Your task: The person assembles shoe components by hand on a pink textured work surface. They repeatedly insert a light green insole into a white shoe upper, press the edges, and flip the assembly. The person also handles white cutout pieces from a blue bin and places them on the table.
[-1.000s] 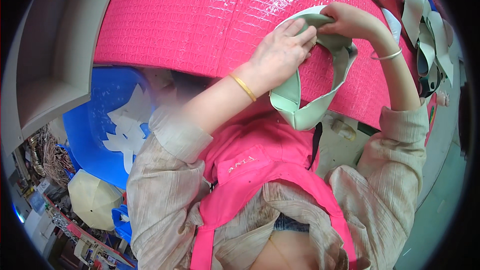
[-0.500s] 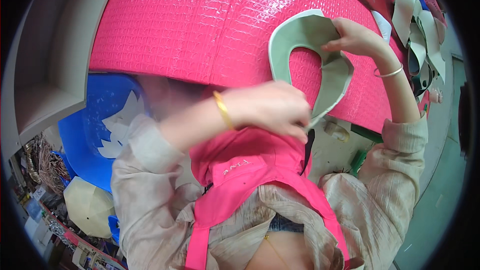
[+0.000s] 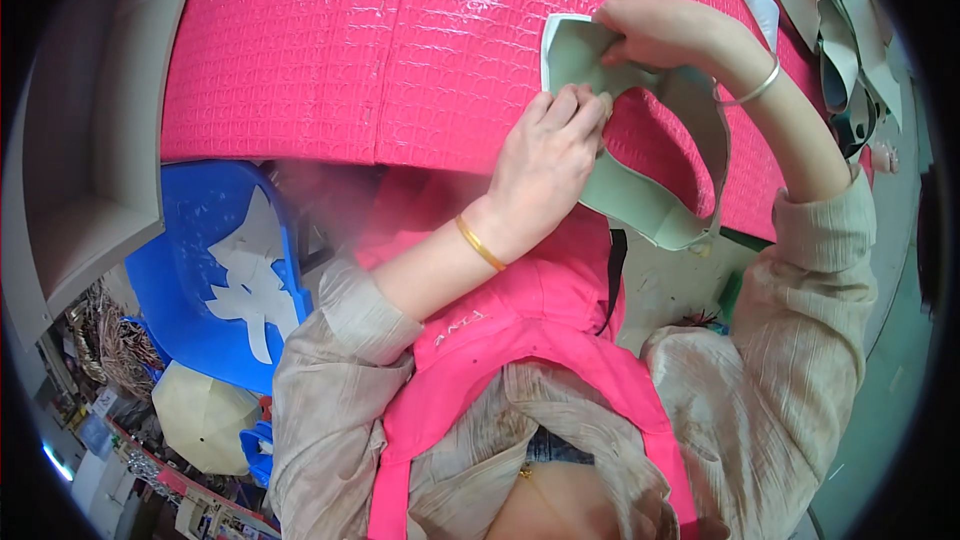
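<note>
A curved, looped piece of grey-green sheet material (image 3: 640,198) with a pale edge stands over the near right part of a table with a glossy pink cover (image 3: 290,70). My left hand (image 3: 552,148) pinches the left side of the loop, fingertips closed on its edge. Along the far side, my right hand (image 3: 665,32) is bent over the piece with its fingers curled against the inner face. Part of the sheet is hidden behind both hands. Pink cover shows through the loop's opening.
Left of me, a blue plastic chair (image 3: 185,285) holds white cut scraps (image 3: 245,260). A grey shelf unit (image 3: 95,210) borders the table's left side. Grey-green strips (image 3: 845,60) hang at the far right, and a white piece (image 3: 758,5) lies near the table's right edge.
My left hand has moved up and away from me, from the near end of the piece to its left side. The loop has turned and tilted. My right hand has shifted slightly farther away and left.
</note>
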{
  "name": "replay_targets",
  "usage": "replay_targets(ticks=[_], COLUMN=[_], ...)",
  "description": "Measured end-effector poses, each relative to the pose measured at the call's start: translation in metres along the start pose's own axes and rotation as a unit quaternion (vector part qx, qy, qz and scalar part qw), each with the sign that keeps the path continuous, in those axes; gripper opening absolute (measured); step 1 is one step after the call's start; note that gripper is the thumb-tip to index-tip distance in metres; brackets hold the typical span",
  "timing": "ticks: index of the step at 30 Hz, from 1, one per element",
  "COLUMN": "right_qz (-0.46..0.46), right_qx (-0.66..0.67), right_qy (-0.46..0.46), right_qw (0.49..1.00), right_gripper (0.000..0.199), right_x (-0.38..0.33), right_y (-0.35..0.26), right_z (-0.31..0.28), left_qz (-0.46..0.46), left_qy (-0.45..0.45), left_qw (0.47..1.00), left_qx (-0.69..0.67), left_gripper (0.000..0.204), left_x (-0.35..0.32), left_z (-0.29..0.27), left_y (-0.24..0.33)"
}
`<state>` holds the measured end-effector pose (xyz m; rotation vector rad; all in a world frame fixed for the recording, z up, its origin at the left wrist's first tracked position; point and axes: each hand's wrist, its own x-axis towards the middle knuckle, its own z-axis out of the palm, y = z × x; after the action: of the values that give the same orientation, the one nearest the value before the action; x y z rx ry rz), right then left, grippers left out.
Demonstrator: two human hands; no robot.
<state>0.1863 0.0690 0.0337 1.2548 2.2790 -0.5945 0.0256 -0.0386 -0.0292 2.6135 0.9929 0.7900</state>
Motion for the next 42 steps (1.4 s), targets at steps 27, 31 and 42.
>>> replay_targets(ticks=[27, 31, 42], right_qz=[-0.075, -0.081, -0.042], right_qx=[-0.17, -0.116, -0.094], right_qy=[0.285, 0.332, 0.389], right_qw=[0.94, 0.933, 0.916], right_gripper=[0.016, 0.015, 0.026], right_x=[-0.086, -0.1, -0.117], right_y=[-0.018, -0.03, -0.052], right_z=[0.055, 0.068, 0.081], left_qz=[0.049, 0.062, 0.039], left_qy=[-0.044, -0.414, -0.335], left_qw=[0.966, 0.815, 0.861], left_qx=[-0.251, -0.4, -0.381], left_gripper=[0.037, 0.025, 0.029], left_x=[0.139, 0.174, 0.153], left_z=[0.01, 0.048, 0.047], left_y=[-0.036, -0.044, -0.028])
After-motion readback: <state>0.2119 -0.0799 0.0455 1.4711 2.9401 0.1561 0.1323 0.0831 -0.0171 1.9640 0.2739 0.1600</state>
